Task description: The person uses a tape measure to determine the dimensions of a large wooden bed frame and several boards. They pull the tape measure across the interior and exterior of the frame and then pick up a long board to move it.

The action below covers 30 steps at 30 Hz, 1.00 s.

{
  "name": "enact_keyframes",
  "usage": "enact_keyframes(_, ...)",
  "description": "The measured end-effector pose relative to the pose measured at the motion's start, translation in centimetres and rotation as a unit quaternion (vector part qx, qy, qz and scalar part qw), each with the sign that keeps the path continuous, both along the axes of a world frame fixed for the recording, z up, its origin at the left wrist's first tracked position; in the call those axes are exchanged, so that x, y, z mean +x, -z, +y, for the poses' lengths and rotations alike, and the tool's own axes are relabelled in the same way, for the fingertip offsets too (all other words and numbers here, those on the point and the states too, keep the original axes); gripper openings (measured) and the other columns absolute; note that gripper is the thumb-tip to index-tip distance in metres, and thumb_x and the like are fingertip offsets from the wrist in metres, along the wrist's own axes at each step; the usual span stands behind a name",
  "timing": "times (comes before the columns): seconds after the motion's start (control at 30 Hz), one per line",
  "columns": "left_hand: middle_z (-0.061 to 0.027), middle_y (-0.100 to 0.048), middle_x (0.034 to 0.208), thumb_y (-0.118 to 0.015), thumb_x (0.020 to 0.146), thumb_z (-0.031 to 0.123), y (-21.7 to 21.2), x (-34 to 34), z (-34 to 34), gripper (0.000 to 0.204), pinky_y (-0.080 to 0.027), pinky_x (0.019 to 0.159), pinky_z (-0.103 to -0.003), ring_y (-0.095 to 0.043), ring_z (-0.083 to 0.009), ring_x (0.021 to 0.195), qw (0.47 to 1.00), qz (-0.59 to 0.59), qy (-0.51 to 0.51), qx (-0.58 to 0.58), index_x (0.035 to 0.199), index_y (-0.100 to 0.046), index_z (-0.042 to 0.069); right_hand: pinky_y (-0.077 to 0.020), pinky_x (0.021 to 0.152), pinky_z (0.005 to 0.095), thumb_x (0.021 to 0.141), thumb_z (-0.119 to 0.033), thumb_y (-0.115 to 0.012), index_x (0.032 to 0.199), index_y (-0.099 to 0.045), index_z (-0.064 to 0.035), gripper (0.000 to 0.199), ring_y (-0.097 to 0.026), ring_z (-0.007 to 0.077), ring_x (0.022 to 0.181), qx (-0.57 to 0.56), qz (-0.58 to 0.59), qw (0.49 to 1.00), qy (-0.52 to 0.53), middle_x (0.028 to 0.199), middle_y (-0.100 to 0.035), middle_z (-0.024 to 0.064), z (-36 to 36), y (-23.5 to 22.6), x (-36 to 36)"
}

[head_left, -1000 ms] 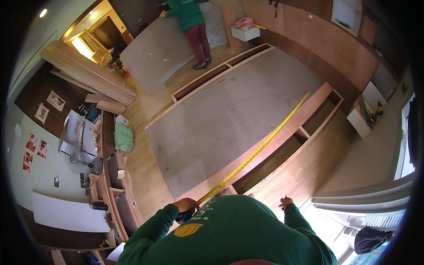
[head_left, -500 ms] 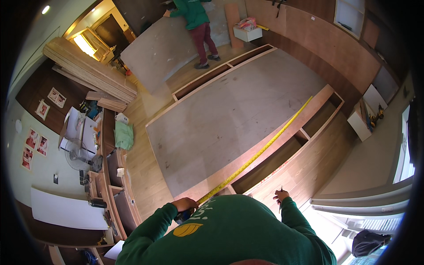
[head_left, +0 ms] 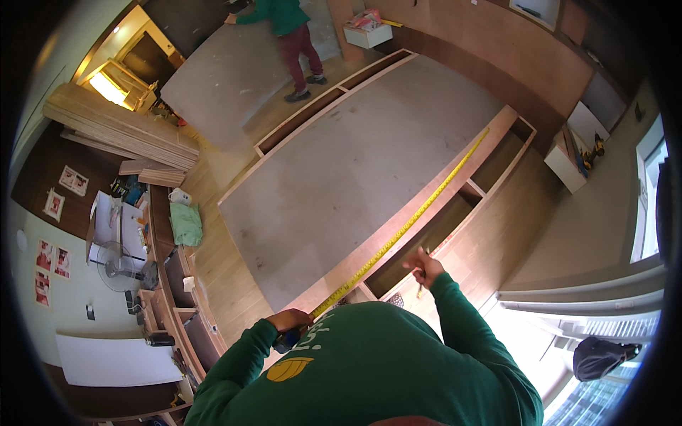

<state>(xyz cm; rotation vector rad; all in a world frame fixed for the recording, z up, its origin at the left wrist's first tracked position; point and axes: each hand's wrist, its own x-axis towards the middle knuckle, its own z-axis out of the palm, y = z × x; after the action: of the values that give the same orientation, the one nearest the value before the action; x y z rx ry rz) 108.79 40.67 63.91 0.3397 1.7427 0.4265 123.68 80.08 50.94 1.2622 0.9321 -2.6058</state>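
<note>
My left hand (head_left: pixel 288 321) grips the dark case of a tape measure close to my chest. Its yellow tape (head_left: pixel 405 227) runs out along the wooden side rail (head_left: pixel 426 213) of a large cabinet frame lying flat, as far as the frame's far corner. The frame's grey back panel (head_left: pixel 355 170) fills its middle. My right hand (head_left: pixel 422 267) hovers over the rail just beside the tape, fingers pinched on a thin pencil-like stick. Green sleeves cover both my arms.
Another person (head_left: pixel 291 32) in a green top and red trousers handles a big grey board (head_left: pixel 227 78) at the far end. Stacked boards (head_left: pixel 121 131), a fan (head_left: pixel 117 266), a green cloth (head_left: pixel 186 224) and low shelving stand on the left. A white box (head_left: pixel 366 34) sits at the back.
My right hand has moved forward and leftward, from beside my shoulder to the rail next to the tape. My left hand has kept its hold on the tape measure.
</note>
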Motion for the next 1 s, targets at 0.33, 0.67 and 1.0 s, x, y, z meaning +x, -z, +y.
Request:
enact_keyframes(0.33,0.0004,-0.059,0.083,-0.052,0.088,0.040,-3.6,0.1,2.0,0.038,-0.043,0.060,-0.024,-0.051,-0.0087,0.064,0.992,-0.075,-0.096,-0.029,0.103,-0.062,0.006,-0.0293,0.044,0.0236,0.089,-0.033,-0.057,0.087,-0.056,-0.0123,0.021,-0.038,0.0113,0.051,-0.065,0.038,0.985,0.155,0.068,-0.052,0.0021,0.6,1.9,-7.5)
enact_keyframes(0.67,-0.0010,-0.055,0.067,-0.049,0.091,0.039,-4.5,1.0,1.6,0.034,-0.044,0.051,-0.027,-0.050,-0.0109,0.054,0.983,-0.109,-0.139,-0.044,0.096,-0.060,0.007,-0.0312,0.043,0.0260,0.094,-0.034,-0.044,0.087,-0.056,-0.0076,0.030,-0.041,0.0137,0.051,-0.059,0.112,0.979,0.161,0.069,-0.056,0.0070,-0.3,-0.7,-10.7)
enact_keyframes(1.0,-0.0031,-0.052,0.059,-0.047,0.092,0.038,-4.6,1.0,2.6,0.034,-0.042,0.046,-0.028,-0.048,-0.0133,0.047,0.964,-0.191,-0.182,0.015,0.096,-0.058,0.006,-0.0323,0.047,0.0253,0.093,-0.036,-0.047,0.090,-0.055,-0.0111,0.026,-0.045,0.0123,0.057,-0.052,0.157,0.970,0.175,0.075,-0.061,0.0047,0.0,-3.7,-10.7)
